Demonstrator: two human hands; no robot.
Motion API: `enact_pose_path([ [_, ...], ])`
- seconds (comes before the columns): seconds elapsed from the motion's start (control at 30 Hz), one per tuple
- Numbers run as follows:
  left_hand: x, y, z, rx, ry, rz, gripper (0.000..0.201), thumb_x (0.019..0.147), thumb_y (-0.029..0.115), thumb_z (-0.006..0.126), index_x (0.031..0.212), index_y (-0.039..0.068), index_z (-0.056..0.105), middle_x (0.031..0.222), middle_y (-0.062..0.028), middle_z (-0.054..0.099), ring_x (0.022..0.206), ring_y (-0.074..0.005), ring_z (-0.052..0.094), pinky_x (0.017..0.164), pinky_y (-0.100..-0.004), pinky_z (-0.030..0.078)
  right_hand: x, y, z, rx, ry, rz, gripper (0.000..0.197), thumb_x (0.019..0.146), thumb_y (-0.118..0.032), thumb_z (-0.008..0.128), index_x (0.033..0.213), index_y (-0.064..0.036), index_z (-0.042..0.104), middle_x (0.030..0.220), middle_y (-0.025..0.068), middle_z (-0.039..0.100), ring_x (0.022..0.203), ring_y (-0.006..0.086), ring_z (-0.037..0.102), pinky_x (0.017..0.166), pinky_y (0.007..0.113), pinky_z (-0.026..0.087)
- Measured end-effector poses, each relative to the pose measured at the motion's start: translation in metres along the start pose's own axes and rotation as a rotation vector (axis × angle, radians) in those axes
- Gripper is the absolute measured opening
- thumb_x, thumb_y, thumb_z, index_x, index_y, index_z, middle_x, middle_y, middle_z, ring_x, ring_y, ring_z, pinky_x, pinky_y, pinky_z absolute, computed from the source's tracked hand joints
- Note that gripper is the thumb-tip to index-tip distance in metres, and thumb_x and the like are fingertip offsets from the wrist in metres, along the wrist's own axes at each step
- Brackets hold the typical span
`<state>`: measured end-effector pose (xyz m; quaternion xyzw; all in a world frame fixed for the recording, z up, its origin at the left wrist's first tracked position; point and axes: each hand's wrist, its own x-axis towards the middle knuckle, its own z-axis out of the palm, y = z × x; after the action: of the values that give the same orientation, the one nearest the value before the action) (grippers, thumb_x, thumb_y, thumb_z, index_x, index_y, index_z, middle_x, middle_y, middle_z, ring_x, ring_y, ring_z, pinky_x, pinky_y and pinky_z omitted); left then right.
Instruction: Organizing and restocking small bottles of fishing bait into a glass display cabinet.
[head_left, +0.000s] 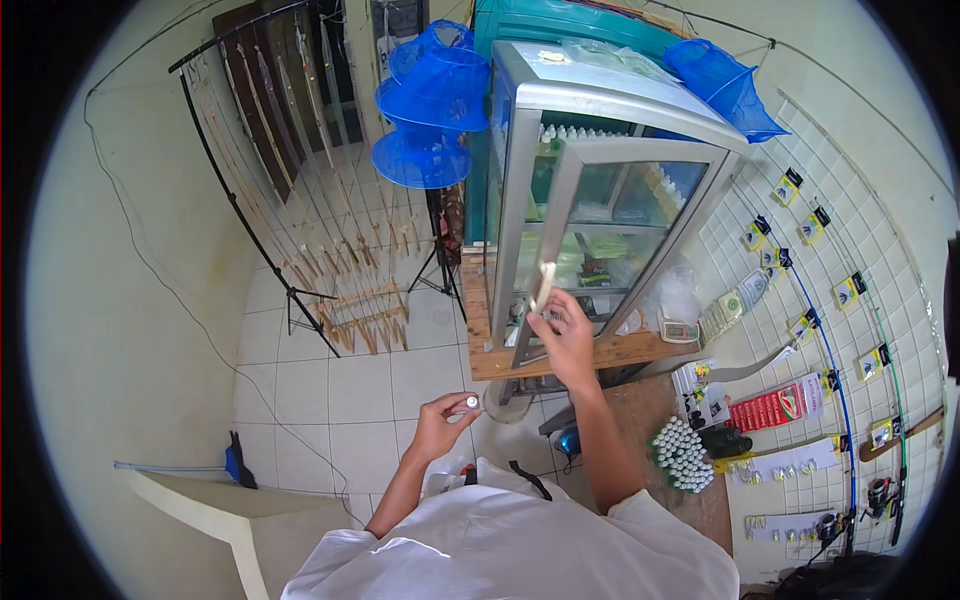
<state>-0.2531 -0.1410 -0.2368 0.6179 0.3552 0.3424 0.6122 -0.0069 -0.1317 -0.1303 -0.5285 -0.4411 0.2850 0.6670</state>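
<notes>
Right hand is up at the glass display cabinet, fingers curled shut around the pale, upright door handle on the near edge of the glass door. The handle is a short cream bar set vertically on the aluminium door frame; the thumb side wraps it, and the top of the bar pokes out above the fingers.

Left hand is lower and to the left, held over the tiled floor. It pinches a small white round cap-like piece between thumb and fingertips — a tight, closed pinch with only the pale round face showing. Too small to tell more.

Cabinet: silver frame, glass sides, shelves with small white-capped bottles along the top row and mixed packets below. It stands on a low wooden base.

Around it:
- blue mesh nets hang far left of the cabinet, one more at far right
- a rack of fishing rods stands on the far left
- a wire wall grid on the right carries small carded packs and rods
- a cluster of white-capped bottles sits near right, just beside the right forearm
- a grey counter corner at near left
</notes>
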Motion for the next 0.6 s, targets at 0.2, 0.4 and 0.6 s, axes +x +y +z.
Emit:
enact_pose_path([
  [0.2, 0.001, -0.011, -0.01, -0.052, -0.03, -0.01, 0.032, 0.087, -0.004, 0.073, 0.119, -0.006, 0.067, 0.111, -0.0119, 0.071, 0.102, -0.0156, 0.068, 0.095, -0.0292, 0.055, -0.062, -0.038, -0.063, 0.042, -0.043, 0.081, 0.039, 0.088, 0.002, 0.071, 0.125, 0.0026, 0.059, 0.114, 0.0085, 0.067, 0.106, 0.0147, 0.063, 0.086, 0.03, 0.051],
  [0.4, 0.0, -0.007, -0.002, -0.092, -0.091, -0.026, 0.032, 0.088, -0.005, 0.072, 0.119, -0.006, 0.067, 0.112, -0.0096, 0.071, 0.102, -0.0141, 0.067, 0.094, -0.029, 0.055, -0.119, -0.056, -0.161, -0.066, 0.107, 0.037, 0.029, 0.088, 0.007, 0.067, 0.116, 0.0037, 0.066, 0.105, 0.0069, 0.071, 0.097, 0.0148, 0.066, 0.09, 0.029, 0.051],
  [0.6, 0.001, -0.006, 0.003, -0.08, -0.124, -0.041, 0.031, 0.088, -0.004, 0.072, 0.119, -0.004, 0.068, 0.11, -0.0086, 0.071, 0.102, -0.0135, 0.067, 0.094, -0.0291, 0.054, -0.149, -0.068, -0.22, -0.328, 0.505, 0.134, 0.031, 0.094, -0.004, 0.067, 0.122, 0.0097, 0.065, 0.109, 0.0061, 0.07, 0.098, 0.0133, 0.065, 0.09, 0.027, 0.05],
])
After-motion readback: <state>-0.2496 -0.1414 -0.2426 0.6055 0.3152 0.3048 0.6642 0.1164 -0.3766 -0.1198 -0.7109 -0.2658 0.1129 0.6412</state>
